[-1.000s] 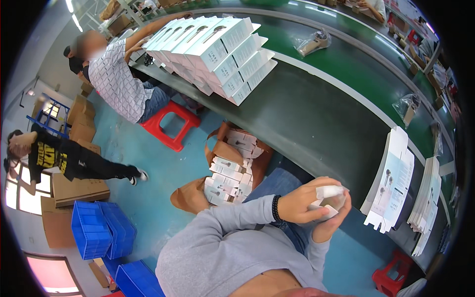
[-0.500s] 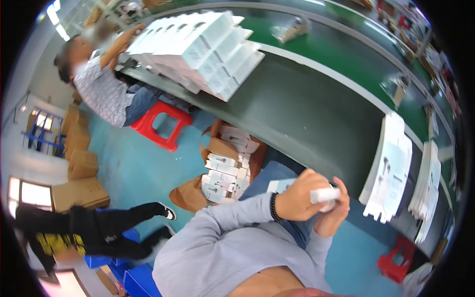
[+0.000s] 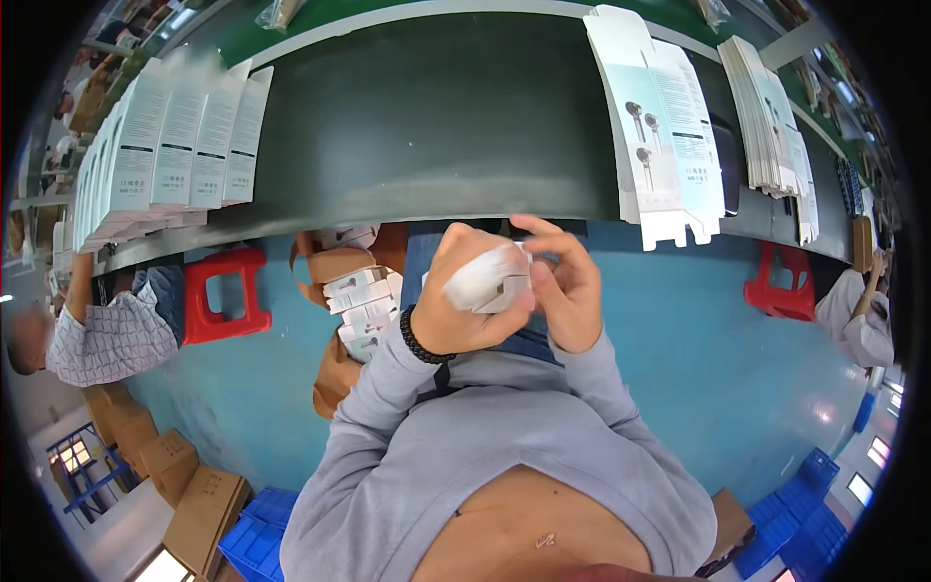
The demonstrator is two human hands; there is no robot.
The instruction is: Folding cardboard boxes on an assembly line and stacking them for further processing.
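In front of my chest, above my lap, my left hand (image 3: pixel 464 296) is wrapped around a small white box (image 3: pixel 493 278), blurred by motion. A black braided bracelet circles that wrist. At the box's end facing right, my right hand (image 3: pixel 567 286) has its fingers curled, with thumb and fingertips at the edge; the exact contact is partly hidden. On the bench to the right lies a stack of flattened white cartons (image 3: pixel 664 136) printed with earphones, its toothed flaps hanging over the near edge. Standing white boxes (image 3: pixel 175 145) form rows on the bench's left.
The dark bench top (image 3: pixel 427 126) spans ahead. Further right lies another flattened-carton stack (image 3: pixel 761 126) near a dark object (image 3: pixel 723 165). Beside my left arm, an open brown carton (image 3: pixel 335 373) holds several white boxes. Red stools (image 3: pixel 225 296) and people flank both sides.
My view has swung to the right and now faces the bench squarely. The white box stays in my hands, turned differently, with my right fingers now at its end.
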